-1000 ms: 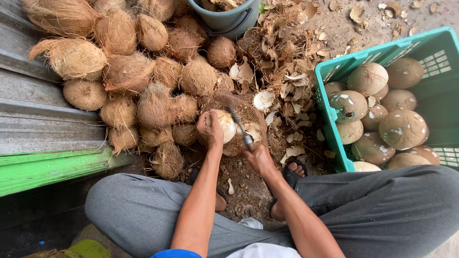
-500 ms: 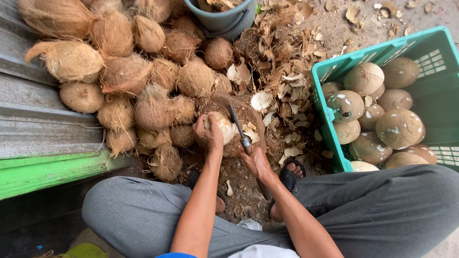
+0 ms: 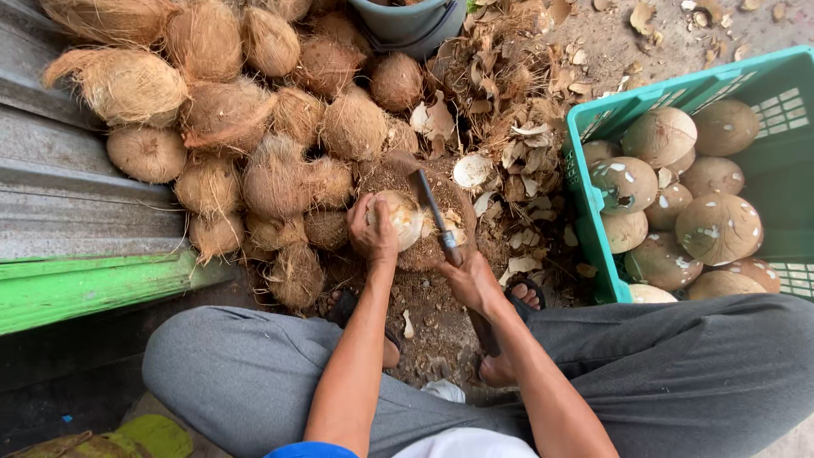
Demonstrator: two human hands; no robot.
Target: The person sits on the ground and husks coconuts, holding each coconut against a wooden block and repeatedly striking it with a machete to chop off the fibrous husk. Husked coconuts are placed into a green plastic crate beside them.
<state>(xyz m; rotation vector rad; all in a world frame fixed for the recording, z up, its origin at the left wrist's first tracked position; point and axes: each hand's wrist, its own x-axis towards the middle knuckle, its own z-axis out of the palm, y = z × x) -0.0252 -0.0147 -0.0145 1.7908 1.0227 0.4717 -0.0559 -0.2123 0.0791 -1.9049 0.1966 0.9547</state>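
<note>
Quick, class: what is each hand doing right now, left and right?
Left hand: closed around the partly peeled coconut, steadying it.
Right hand: closed on the handle of the knife, blade against the coconut.

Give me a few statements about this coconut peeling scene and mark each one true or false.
1. The left hand steadies a partly peeled coconut. True.
2. The right hand holds a knife whose blade lies against that coconut. True.
3. The green crate holds hairy, unpeeled coconuts. False: the crate coconuts are smooth and stripped of fibre.
4. The pile of husked coconuts lies on the person's right. False: it lies ahead and to the left, beside the corrugated metal sheet.
5. A grey bucket stands beyond the pile. True.
</note>
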